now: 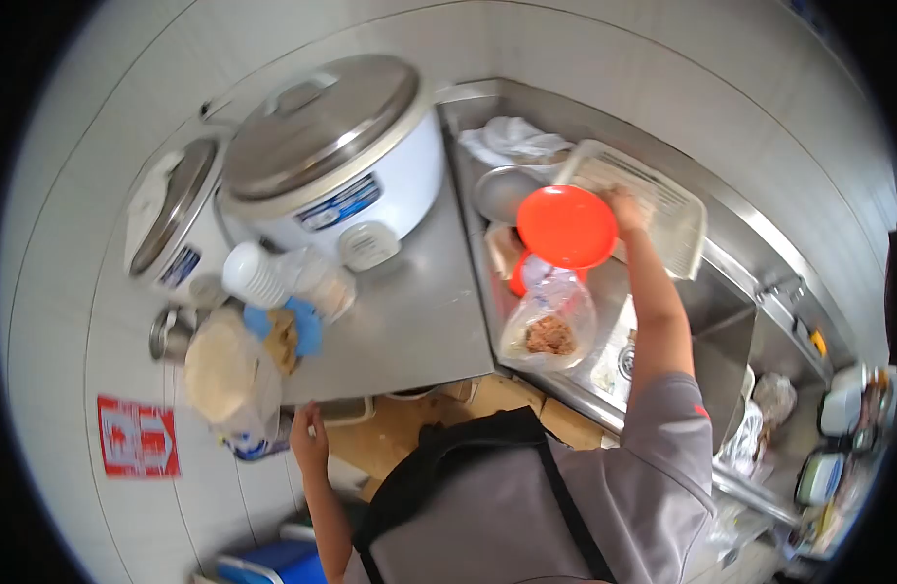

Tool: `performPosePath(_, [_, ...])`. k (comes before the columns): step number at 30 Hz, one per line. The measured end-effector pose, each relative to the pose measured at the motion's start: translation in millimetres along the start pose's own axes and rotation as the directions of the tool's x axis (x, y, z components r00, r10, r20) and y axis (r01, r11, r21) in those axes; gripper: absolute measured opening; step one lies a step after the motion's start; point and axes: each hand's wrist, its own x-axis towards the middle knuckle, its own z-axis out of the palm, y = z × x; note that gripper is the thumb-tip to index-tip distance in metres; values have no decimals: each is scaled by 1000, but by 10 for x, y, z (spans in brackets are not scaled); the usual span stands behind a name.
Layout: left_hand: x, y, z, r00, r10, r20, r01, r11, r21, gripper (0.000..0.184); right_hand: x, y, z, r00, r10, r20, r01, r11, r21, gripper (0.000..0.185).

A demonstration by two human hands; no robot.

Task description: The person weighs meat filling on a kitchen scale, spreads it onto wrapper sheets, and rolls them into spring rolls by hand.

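My right hand (627, 208) is at the right rim of a round orange plate (565, 226) over the sink and appears to grip it; its fingers are slightly blurred. Behind that hand lies a cream slotted tray (677, 209). Under the plate, part of another orange item (518, 282) shows. In front sits a clear plastic bag (565, 331) with reddish-brown food inside. A metal bowl (504, 193) is left of the plate. My left hand (310, 440) hangs by the counter's front edge, fingers loosely bent and apart, holding nothing.
A large rice cooker (346, 165) and a smaller one (181, 234) stand on the metal counter (400, 336). Stacked white cups (254, 275), a blue cloth (307, 333) and a bulky plastic bag (224, 375) lie at its left. A white cloth (514, 139) rests in the sink's back corner.
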Motion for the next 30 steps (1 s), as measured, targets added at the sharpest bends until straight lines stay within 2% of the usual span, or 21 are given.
performPosePath(1, [-40, -100, 2, 995, 68, -75, -68, 998, -6, 18, 61, 72, 26, 989, 111, 93, -112, 994, 7, 24])
performPosePath(2, [-41, -74, -72, 994, 80, -69, -79, 997, 17, 18, 116, 144, 49, 958, 219, 184, -222, 975, -6, 26])
performPosePath(3, [-42, -203, -66, 980, 149, -132, -138, 986, 90, 18, 76, 205, 58, 975, 184, 122, -173, 981, -90, 28])
performPosePath(4, [-30, -174, -129, 985, 91, -144, -87, 996, 33, 17, 112, 647, 448, 992, 95, 81, -93, 995, -35, 26])
performPosePath(5, [5, -219, -180, 970, 130, -204, -120, 991, 62, 17, 59, 626, 226, 999, -48, -9, 47, 995, -88, 25])
performPosePath(6, [31, -288, -243, 959, 116, -258, -93, 991, 99, 16, 154, 1048, 471, 997, 2, -78, 3, 998, 65, 24])
performPosePath(7, [81, -284, -368, 934, 172, -312, -124, 978, 169, 17, 192, 1102, 363, 980, 38, -196, -20, 995, 94, 22])
performPosePath(9, [217, -398, -518, 868, 69, -491, -62, 998, 30, 18, 372, 1126, -43, 940, 300, -161, -274, 947, 166, 21])
performPosePath(10, [282, -387, -616, 835, -8, -550, -3, 1000, -18, 18, 390, 1112, -265, 873, 463, -150, -401, 859, 318, 25])
performPosePath(11, [351, -387, -716, 798, -80, -598, 46, 996, -72, 19, 390, 1164, -463, 887, 397, -236, -312, 892, 328, 29])
performPosePath(13, [526, -650, -813, 747, -169, -643, 87, 984, -158, 18, 325, 914, -923, 846, 380, -375, -185, 868, 462, 31])
performPosePath(15, [692, -1038, -925, 755, -111, -646, 183, 982, 45, 21, 249, 461, -1351, 797, 520, -308, -138, 652, 745, 32])
performPosePath(16, [771, -1245, -962, 763, -79, -642, 223, 964, 146, 24, 206, 259, -1537, 799, 508, -321, -107, 646, 756, 32])
performPosePath(19, [967, -1863, -1005, 696, -116, -708, 331, 927, 174, 25, 95, -303, -1980, 804, 471, -363, -25, 637, 771, 31])
performPosePath(20, [1012, -1920, -1043, 639, -207, -741, 416, 903, 107, 22, 51, -455, -2089, 807, 455, -376, -7, 644, 765, 31])
performPosePath(22, [1075, -2032, -1133, 624, -243, -743, 459, 883, 97, 22, -51, -784, -2307, 814, 419, -403, 34, 657, 753, 30])
performPosePath(27, [1217, -2509, -1228, 673, -398, -623, 567, 818, 91, 30, -316, -1770, -2690, 801, 403, -442, 90, 649, 755, 28])
performPosePath(30, [1188, -2658, -1280, 644, -484, -593, 629, 776, 49, 34, -368, -2090, -2634, 817, 392, -422, 127, 591, 796, 27])
